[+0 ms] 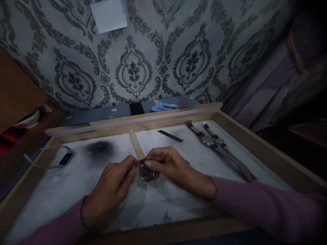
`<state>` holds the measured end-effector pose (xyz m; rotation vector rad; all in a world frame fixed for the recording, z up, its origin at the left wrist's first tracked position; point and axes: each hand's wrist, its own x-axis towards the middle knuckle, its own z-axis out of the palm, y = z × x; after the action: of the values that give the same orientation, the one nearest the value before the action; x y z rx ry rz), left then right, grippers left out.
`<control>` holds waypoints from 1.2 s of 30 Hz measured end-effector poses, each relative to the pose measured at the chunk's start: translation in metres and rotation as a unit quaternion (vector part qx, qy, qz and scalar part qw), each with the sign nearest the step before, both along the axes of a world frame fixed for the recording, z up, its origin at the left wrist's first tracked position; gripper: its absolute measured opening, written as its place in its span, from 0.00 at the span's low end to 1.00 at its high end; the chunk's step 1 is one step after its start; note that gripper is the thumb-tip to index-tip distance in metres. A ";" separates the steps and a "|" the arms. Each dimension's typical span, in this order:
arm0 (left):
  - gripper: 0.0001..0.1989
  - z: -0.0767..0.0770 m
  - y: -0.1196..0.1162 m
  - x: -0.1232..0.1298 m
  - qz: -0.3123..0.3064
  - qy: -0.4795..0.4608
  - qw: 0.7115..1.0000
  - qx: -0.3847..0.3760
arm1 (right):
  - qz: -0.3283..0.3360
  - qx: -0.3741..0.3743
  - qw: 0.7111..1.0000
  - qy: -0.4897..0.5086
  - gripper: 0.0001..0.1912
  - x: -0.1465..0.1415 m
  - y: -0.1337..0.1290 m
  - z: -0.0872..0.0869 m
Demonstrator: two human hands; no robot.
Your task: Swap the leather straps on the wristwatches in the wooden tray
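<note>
A wristwatch [146, 173] lies face down over the white work surface, with its round metal case back showing. One pale strap [136, 144] runs away from the case toward the far rim. My right hand [173, 166] is closed on the watch, thumb and fingers at the joint of strap and case. At the left side of that same joint, my left hand [114, 182] makes a pinch. Something thin seems to be between its fingertips, too small to make out. The near side of the case is partly in shadow.
The wooden frame [155, 117] borders the white surface. Two strapped watches [208, 140] lie at right, a dark flat strip [170, 135] at the back, and a smartwatch [66, 159] with a pale band at left. Behind the frame rests a blue cloth [164, 106].
</note>
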<state>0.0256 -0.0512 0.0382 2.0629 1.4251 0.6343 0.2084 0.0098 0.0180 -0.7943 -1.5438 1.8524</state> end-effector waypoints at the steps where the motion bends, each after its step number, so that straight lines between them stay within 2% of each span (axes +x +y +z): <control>1: 0.11 0.000 0.000 0.000 0.000 0.001 1.000 -0.004 | -0.002 -0.001 1.000 0.001 0.15 0.000 0.000 0.000; 36: 0.10 -0.001 0.001 0.000 0.002 -0.029 1.000 0.006 | -0.007 0.002 1.000 0.010 0.16 -0.002 0.001 -0.002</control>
<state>0.0257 -0.0500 0.0375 2.0350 1.3962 0.6993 0.2060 0.0105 0.0157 -0.7812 -1.5241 1.8416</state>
